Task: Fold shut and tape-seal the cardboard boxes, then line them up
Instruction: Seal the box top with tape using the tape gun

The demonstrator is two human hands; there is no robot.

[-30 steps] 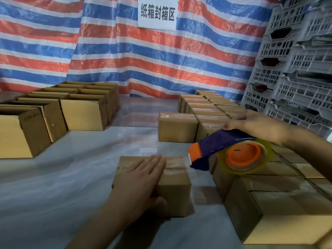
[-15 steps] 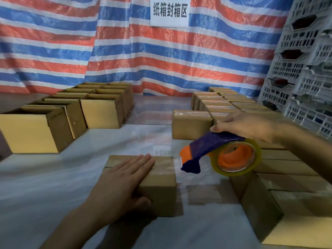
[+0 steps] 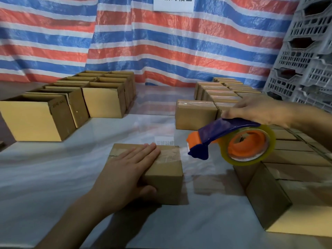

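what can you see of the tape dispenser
The tape dispenser is a handheld plastic one: dark blue arched handle and cutter end, orange nose and orange hub carrying a roll of yellowish clear tape. The right hand grips the handle from above, holding it in the air just right of the small box, cutter end pointing left and down, not touching the box.

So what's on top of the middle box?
The left hand lies flat on the box, covering part of a clear tape strip across its closed top. The seam under the palm is hidden.
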